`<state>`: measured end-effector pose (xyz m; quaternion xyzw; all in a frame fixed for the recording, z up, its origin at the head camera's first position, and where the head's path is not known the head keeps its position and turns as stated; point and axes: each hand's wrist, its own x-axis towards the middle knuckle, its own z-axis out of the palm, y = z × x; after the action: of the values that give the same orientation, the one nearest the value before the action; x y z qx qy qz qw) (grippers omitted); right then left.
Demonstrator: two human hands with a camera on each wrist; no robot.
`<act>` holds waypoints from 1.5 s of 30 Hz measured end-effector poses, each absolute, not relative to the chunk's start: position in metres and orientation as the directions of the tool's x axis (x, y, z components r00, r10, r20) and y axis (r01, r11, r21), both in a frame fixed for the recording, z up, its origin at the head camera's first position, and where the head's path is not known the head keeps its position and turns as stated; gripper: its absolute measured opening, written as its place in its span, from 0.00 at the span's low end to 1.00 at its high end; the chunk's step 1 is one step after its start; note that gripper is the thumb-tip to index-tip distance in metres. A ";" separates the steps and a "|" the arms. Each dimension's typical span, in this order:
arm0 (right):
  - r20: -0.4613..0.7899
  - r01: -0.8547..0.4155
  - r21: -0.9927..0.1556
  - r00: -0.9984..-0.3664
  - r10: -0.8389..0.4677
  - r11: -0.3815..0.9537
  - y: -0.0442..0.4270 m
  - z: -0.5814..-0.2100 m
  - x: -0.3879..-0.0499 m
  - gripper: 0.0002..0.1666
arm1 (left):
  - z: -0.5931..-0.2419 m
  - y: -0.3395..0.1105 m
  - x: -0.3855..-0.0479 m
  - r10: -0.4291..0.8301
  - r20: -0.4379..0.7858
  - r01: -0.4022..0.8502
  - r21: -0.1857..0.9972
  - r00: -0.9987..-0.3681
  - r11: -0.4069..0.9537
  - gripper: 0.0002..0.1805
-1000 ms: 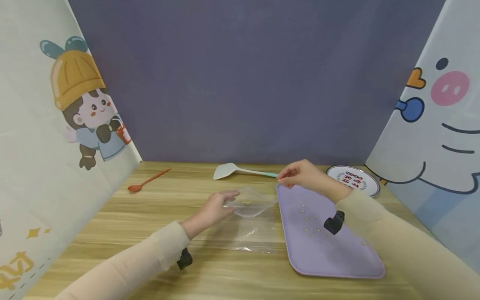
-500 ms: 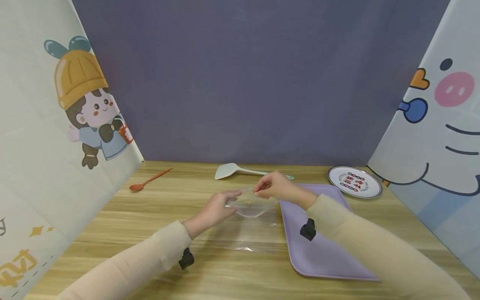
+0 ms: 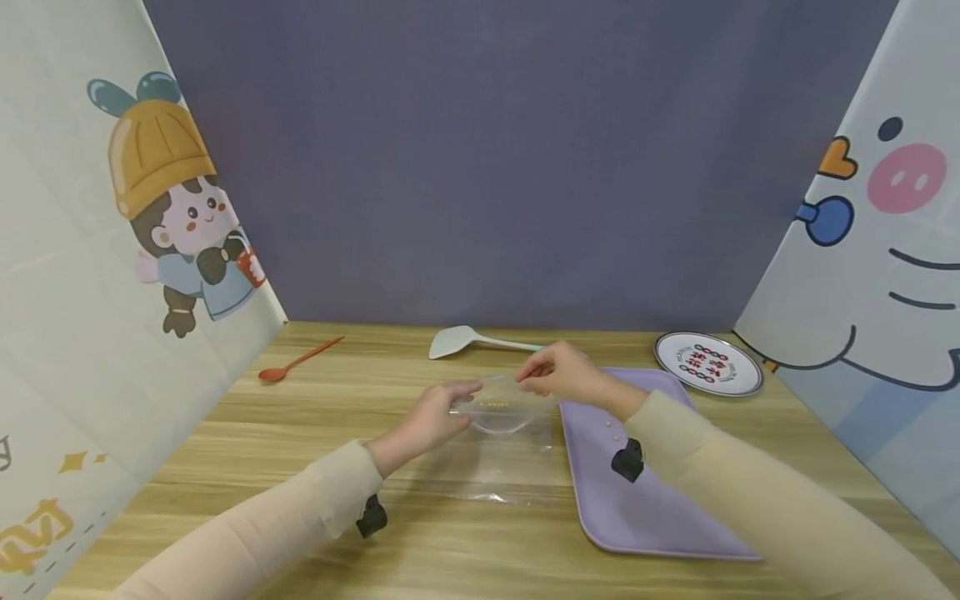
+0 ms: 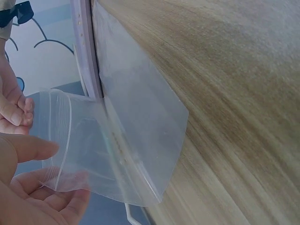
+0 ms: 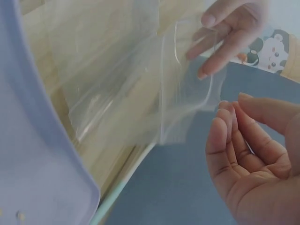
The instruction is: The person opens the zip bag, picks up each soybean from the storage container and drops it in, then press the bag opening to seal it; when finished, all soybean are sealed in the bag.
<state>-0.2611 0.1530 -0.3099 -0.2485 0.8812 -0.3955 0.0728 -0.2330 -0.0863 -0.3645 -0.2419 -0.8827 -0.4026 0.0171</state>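
A clear plastic zip bag (image 3: 491, 467) lies on the table with its mouth raised and spread. Several small yellow pieces (image 3: 493, 404) show inside it. My left hand (image 3: 438, 417) holds the left edge of the bag's mouth, thumb on one side and fingers behind the film in the left wrist view. Just above the mouth's right side is my right hand (image 3: 562, 375). In the right wrist view its fingers (image 5: 218, 136) are loosely bent close to the thumb, with nothing visible between them. More yellow pieces (image 3: 617, 437) lie on the purple tray (image 3: 637, 517), partly hidden by the right arm.
A white spatula (image 3: 452, 342) with a green handle end lies behind the bag. An orange spoon (image 3: 273, 374) is at the back left, and a patterned plate (image 3: 708, 364) at the back right. Printed side panels and a dark backdrop (image 3: 480, 167) enclose the table.
My right hand came left from over the tray to the bag's mouth with a tiny piece, which no longer shows at its fingertips. It has since drawn slightly right. My left hand stayed put.
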 end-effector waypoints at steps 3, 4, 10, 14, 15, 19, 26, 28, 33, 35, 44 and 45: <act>0.080 -0.383 -0.730 -0.870 -0.486 0.566 0.161 -0.308 -0.262 0.10 | -0.365 -0.087 -0.233 0.413 0.220 0.437 0.705 -0.884 0.559 0.28; 0.083 -0.381 -0.732 -0.873 -0.481 0.566 0.164 -0.308 -0.263 0.10 | -0.365 -0.087 -0.233 0.413 0.218 0.435 0.705 -0.884 0.559 0.28; 0.058 -0.339 -0.739 -0.893 -0.447 0.582 0.186 -0.310 -0.268 0.10 | -0.364 -0.088 -0.232 0.416 0.196 0.421 0.713 -0.888 0.561 0.29; 0.020 -0.309 -0.718 -0.905 -0.426 0.623 0.203 -0.315 -0.271 0.11 | -0.364 -0.088 -0.233 0.413 0.194 0.416 0.716 -0.890 0.561 0.28; 0.014 -0.303 -0.714 -0.908 -0.420 0.632 0.207 -0.317 -0.272 0.11 | -0.364 -0.088 -0.233 0.412 0.197 0.418 0.715 -0.889 0.560 0.28; 0.002 -0.289 -0.706 -0.914 -0.406 0.647 0.223 -0.327 -0.276 0.10 | -0.365 -0.089 -0.233 0.413 0.198 0.419 0.716 -0.889 0.558 0.29; -0.024 -0.264 -0.687 -0.923 -0.384 0.676 0.247 -0.347 -0.287 0.13 | -0.365 -0.090 -0.232 0.414 0.196 0.421 0.707 -0.889 0.568 0.29; -0.027 -0.268 -0.684 -0.920 -0.391 0.679 0.253 -0.354 -0.289 0.13 | -0.365 -0.090 -0.232 0.418 0.191 0.419 0.708 -0.888 0.569 0.29; -0.056 -0.239 -0.676 -0.927 -0.372 0.697 0.269 -0.368 -0.290 0.13 | -0.366 -0.090 -0.231 0.425 0.194 0.427 0.704 -0.884 0.567 0.29; -0.075 -0.216 -0.674 -0.931 -0.356 0.706 0.275 -0.371 -0.289 0.13 | -0.367 -0.090 -0.230 0.423 0.201 0.431 0.701 -0.884 0.568 0.29; -0.118 -0.221 -0.687 -0.906 -0.406 0.692 0.282 -0.381 -0.292 0.13 | -0.369 -0.089 -0.231 0.413 0.185 0.411 0.712 -0.892 0.570 0.28; -0.116 -0.218 -0.689 -0.908 -0.402 0.691 0.282 -0.382 -0.293 0.13 | -0.369 -0.089 -0.231 0.413 0.185 0.411 0.713 -0.892 0.568 0.28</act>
<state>-0.2925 0.2818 -0.3820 -0.1705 0.9103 -0.3543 0.1298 -0.2309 -0.0890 -0.3691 -0.2326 -0.8855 -0.4022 -0.0010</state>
